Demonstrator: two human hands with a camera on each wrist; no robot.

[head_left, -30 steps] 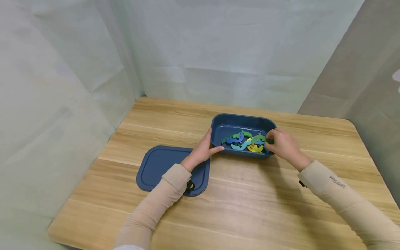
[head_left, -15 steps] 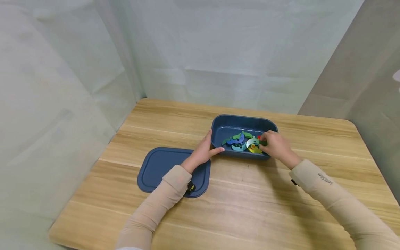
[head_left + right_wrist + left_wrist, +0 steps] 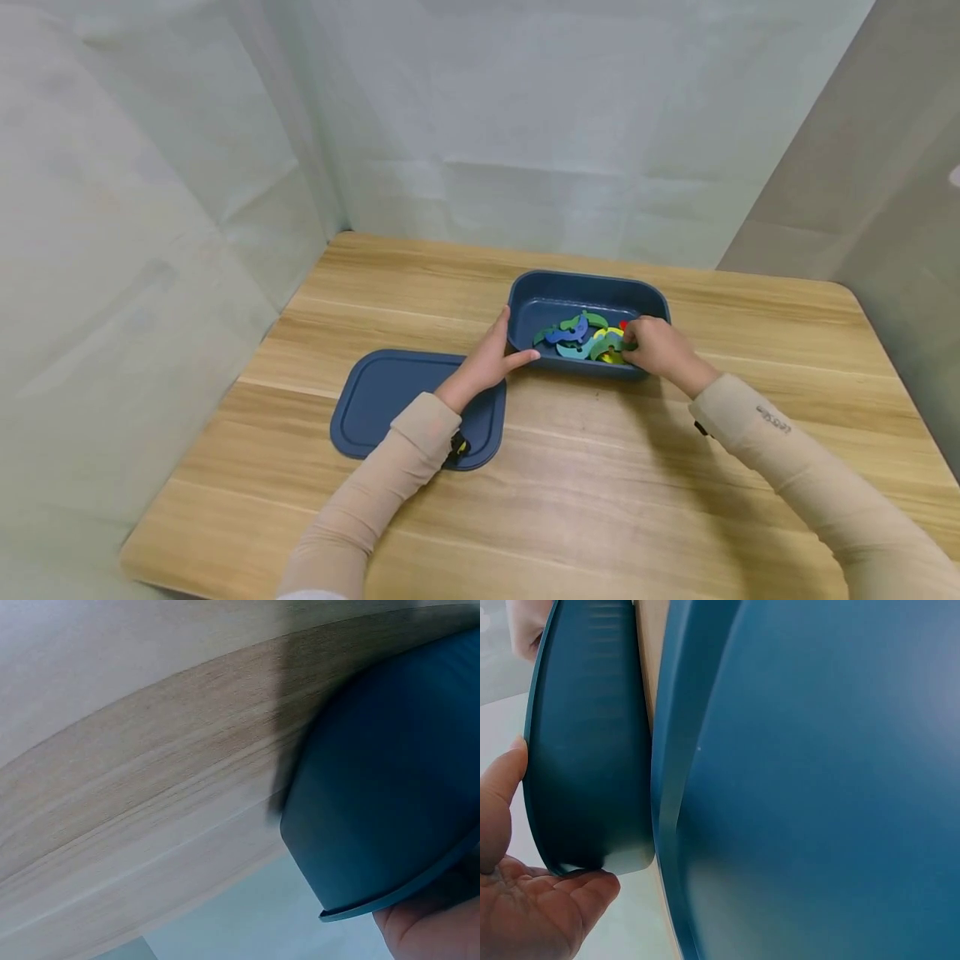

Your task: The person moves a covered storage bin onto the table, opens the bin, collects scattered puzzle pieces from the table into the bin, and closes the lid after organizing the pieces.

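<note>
There is one blue box (image 3: pixel 587 290), one blue lid (image 3: pixel 375 400), one wooden table (image 3: pixel 600 483), two hands, a left hand (image 3: pixel 486 364) and a right hand (image 3: pixel 656 350), and a pile of colored pieces (image 3: pixel 581 336) too jumbled to count.

No legible text or labels.
</note>
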